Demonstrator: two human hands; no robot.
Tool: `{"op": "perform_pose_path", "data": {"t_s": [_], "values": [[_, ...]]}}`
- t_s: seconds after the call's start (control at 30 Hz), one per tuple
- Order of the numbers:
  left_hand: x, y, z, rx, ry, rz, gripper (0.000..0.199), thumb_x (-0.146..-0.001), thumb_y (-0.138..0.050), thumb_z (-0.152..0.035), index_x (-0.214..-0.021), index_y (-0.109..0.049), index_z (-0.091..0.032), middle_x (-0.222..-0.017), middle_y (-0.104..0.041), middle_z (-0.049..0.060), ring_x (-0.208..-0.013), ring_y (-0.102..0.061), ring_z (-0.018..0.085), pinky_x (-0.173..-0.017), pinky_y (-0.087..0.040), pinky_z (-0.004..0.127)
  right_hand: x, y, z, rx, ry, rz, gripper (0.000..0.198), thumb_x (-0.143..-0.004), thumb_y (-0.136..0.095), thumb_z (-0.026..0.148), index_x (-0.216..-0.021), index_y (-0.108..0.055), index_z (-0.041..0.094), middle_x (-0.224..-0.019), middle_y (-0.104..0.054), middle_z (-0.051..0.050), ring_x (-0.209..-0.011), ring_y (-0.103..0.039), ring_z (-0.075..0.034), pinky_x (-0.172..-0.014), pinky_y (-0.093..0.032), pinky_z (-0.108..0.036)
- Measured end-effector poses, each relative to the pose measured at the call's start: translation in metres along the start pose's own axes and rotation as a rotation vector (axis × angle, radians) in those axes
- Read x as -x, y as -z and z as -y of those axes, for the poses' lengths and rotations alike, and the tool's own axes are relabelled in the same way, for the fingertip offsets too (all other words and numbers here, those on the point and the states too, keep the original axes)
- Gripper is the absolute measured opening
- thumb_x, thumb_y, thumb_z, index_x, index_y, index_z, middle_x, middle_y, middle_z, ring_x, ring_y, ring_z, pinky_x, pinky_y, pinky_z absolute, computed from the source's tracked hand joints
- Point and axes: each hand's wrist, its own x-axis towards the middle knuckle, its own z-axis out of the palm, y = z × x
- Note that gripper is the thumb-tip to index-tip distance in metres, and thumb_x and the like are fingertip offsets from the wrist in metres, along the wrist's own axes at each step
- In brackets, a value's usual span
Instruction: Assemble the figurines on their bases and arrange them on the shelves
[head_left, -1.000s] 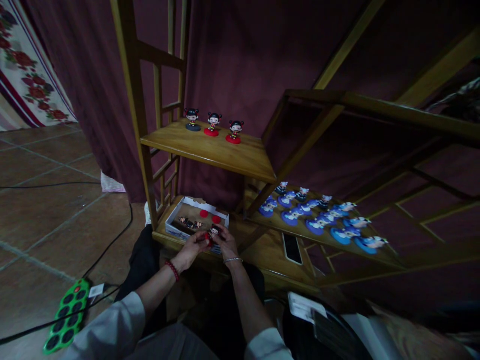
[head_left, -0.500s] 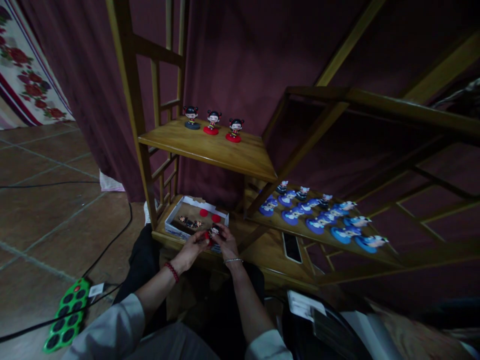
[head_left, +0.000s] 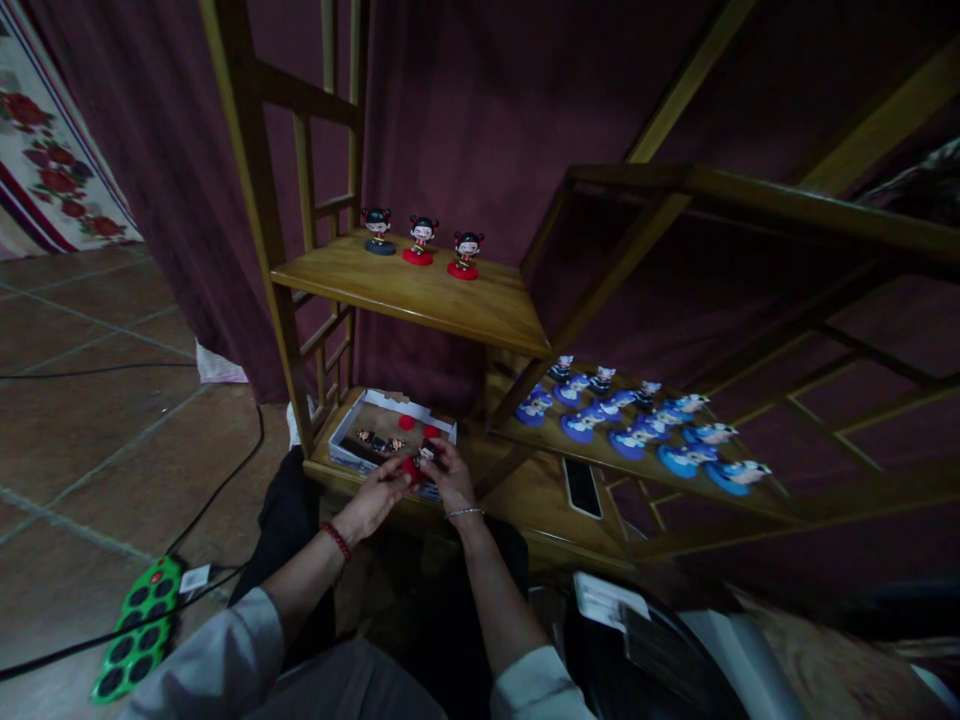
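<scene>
Head view: the left hand (head_left: 375, 500) pinches the red base, the right hand (head_left: 453, 482) the dark upper part, of one figurine (head_left: 426, 455) at one white box's (head_left: 351, 458) near edge. Inside lie two red discs (head_left: 406, 422) and small figures (head_left: 371, 438), too blurred to count. Beyond, three standing figurines (head_left: 422, 235) occupy one upper shelf (head_left: 480, 308).

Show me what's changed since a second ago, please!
The left hand and the held figurine shifted slightly left. Nothing was let go; the right hand holds on too. The three bun-haired figurines, two red discs, open cardboard box and smartphone stayed put.
</scene>
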Motion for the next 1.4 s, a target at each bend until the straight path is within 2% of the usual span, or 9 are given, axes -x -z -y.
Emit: {"op": "perform_pose_path", "data": {"t_s": [0.2, 0.37, 0.6, 0.83, 1.23, 1.4], "values": [[0.000, 0.003, 0.000, 0.034, 0.011, 0.007, 0.035, -0.063, -0.065, -0.004, -0.097, -0.060, -0.015, -0.086, -0.065, 0.004, -0.082, -0.060, 0.015, -0.084, -0.043, 0.032, 0.001, -0.003, 0.007, -0.029, 0.030, 0.023, 0.038, -0.060, -0.063, 0.024, -0.097, -0.053, 0.021, -0.081, -0.063, 0.001, -0.073, -0.058, -0.014, -0.071, -0.046, -0.027], [-0.001, 0.003, -0.002, 0.035, -0.001, 0.035, 0.037, -0.065, -0.064, -0.005, -0.100, -0.059, -0.015, -0.091, -0.064, 0.005, -0.085, -0.059, 0.016, -0.084, -0.044, 0.031, 0.001, -0.004, 0.010, -0.033, 0.032, 0.040, 0.038, -0.060, -0.063, 0.023, -0.097, -0.051, 0.021, -0.081, -0.062, 0.001, -0.073, -0.058, -0.014, -0.069, -0.046, -0.027], [-0.001, 0.003, -0.005, 0.032, -0.002, 0.032, 0.034, -0.066, -0.063, -0.005, -0.099, -0.059, -0.015, -0.098, -0.063, 0.007, -0.088, -0.059, 0.016, -0.085, -0.044, 0.032, 0.001, -0.005, 0.011, 0.010, 0.079, 0.096, 0.037, -0.062, -0.062, 0.021, -0.097, -0.050, 0.022, -0.091, -0.061, -0.001, -0.083, -0.058, -0.015, -0.075, -0.046, -0.029], [0.000, 0.002, -0.006, 0.009, -0.011, 0.028, 0.029, -0.066, -0.063, -0.006, -0.093, -0.061, -0.014, -0.096, -0.064, 0.007, -0.086, -0.060, 0.016, -0.085, -0.044, 0.031, 0.000, -0.002, 0.015, 0.040, 0.123, 0.138, 0.035, -0.063, -0.061, 0.020, -0.097, -0.051, 0.023, -0.096, -0.060, 0.000, -0.088, -0.057, -0.015, -0.082, -0.043, -0.031], [0.004, -0.004, -0.012, -0.035, -0.018, 0.009, 0.039, -0.066, -0.062, -0.006, -0.103, -0.057, -0.016, -0.095, -0.062, 0.006, -0.081, -0.060, 0.016, -0.079, -0.047, 0.030, -0.005, 0.001, 0.012, -0.005, 0.098, 0.119, 0.037, -0.062, -0.063, 0.024, -0.097, -0.052, 0.022, -0.088, -0.062, 0.000, -0.083, -0.058, -0.015, -0.081, -0.044, -0.032], [0.004, -0.005, -0.013, -0.046, -0.025, 0.013, 0.039, -0.066, -0.063, -0.007, -0.104, -0.057, -0.015, -0.094, -0.063, 0.006, -0.082, -0.060, 0.015, -0.080, -0.047, 0.030, -0.005, 0.000, 0.017, -0.068, 0.064, 0.153, 0.040, -0.061, -0.064, 0.025, -0.098, -0.052, 0.022, -0.085, -0.063, 0.001, -0.078, -0.059, -0.014, -0.076, -0.046, -0.030]]}}
